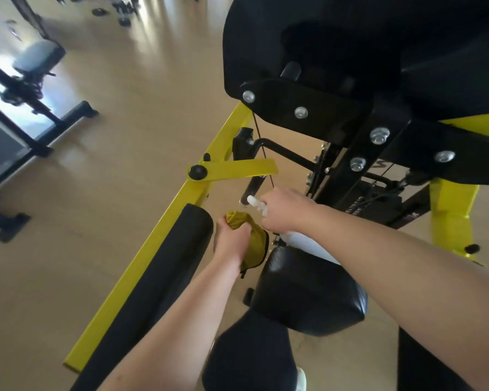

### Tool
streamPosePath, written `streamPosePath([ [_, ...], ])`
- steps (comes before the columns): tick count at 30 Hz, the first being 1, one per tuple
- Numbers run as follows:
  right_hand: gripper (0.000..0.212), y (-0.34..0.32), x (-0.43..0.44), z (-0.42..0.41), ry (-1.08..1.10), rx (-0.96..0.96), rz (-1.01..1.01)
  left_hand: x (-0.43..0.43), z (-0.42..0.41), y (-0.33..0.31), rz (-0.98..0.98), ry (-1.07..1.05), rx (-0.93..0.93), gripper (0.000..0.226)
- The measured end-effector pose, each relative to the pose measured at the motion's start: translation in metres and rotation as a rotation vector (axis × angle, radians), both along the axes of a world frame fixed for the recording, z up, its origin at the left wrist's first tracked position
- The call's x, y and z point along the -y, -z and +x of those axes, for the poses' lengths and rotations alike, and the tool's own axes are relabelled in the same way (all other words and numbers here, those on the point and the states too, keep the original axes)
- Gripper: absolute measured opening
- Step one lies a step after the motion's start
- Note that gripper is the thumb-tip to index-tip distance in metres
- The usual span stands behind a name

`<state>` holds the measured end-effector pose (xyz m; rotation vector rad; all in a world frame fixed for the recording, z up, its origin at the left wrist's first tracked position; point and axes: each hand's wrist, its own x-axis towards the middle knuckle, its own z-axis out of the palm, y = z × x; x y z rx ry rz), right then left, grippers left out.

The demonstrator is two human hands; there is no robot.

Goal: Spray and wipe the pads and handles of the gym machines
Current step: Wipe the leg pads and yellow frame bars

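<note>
My left hand [232,238] grips a bunched yellow cloth [254,244] between a long black roller pad [158,289] and a black seat pad [308,294]. My right hand [284,211] holds a white spray bottle [308,245] by its neck, its nozzle [253,201] pointing left toward a black handle [254,184] that hangs from the yellow and black machine. A large black pad [350,40] looms above, bolted to a black bracket [350,131].
The machine's yellow frame bar [164,244] runs diagonally from lower left to centre, with a yellow lever [237,169] across it. Another bench machine [31,80] stands at the far left on the tan floor. My dark-clad knee [251,359] is at the bottom.
</note>
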<state>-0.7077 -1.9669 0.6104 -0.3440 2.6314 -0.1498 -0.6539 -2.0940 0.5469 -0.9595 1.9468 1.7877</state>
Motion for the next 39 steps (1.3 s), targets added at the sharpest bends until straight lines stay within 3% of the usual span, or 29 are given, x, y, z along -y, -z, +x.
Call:
streamPosePath([
  [12,0.011,0.000,-0.006,-0.008,0.017,-0.008,-0.040,-0.001,-0.003,0.014,0.028,-0.057,-0.113,0.071],
  [16,0.079,-0.004,-0.015,-0.026,0.093,-0.053,-0.084,-0.005,-0.011,0.022,-0.012,-0.097,-0.264,0.060],
  [17,0.088,-0.006,-0.017,-0.031,0.089,-0.057,-0.080,-0.007,-0.014,0.023,-0.001,-0.113,-0.305,0.056],
  [24,0.086,0.001,-0.017,-0.053,-0.019,0.013,0.050,-0.019,-0.059,0.031,0.095,-0.046,-0.486,0.048],
  [29,0.079,-0.005,-0.018,-0.058,0.011,0.035,0.031,-0.037,-0.104,0.034,-0.093,0.109,-0.525,0.021],
  [31,0.083,-0.002,-0.018,-0.057,-0.010,0.042,0.049,-0.040,-0.115,0.037,-0.142,0.146,-0.572,0.029],
  [36,0.084,0.007,-0.021,-0.057,-0.019,0.025,0.032,-0.037,-0.130,0.071,-0.441,0.248,-0.332,0.011],
  [39,0.082,0.008,-0.024,-0.059,-0.041,0.010,0.051,-0.036,-0.135,0.087,-0.484,0.261,-0.203,0.022],
])
